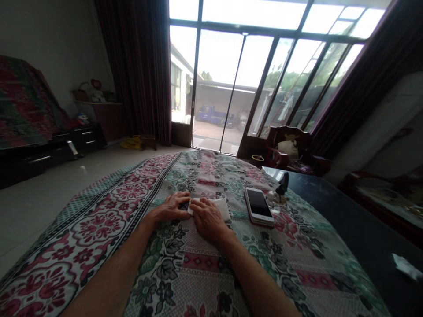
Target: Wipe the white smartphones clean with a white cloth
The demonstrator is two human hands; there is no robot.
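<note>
A folded white tissue or cloth [222, 208] lies flat on a patterned tablecloth [205, 281] with red, green and grey flowers; its exact material I cannot tell. My right hand [207, 219] rests palm down on top of it, fingers stretched out, covering its left and middle part. Just to the left, my left hand [172, 207] is open, with its fingers reaching toward the white piece's left end. Its thumb tip comes close to that end, and whether they touch is unclear.
Right of my hands lies a white smartphone [259, 206], with a small dark object on a stand [282, 187] behind it. A dark table surface [333, 215] bears a crumpled white piece [407, 267] at the right. Beyond are a wooden chair [289, 136] and glass doors [214, 97].
</note>
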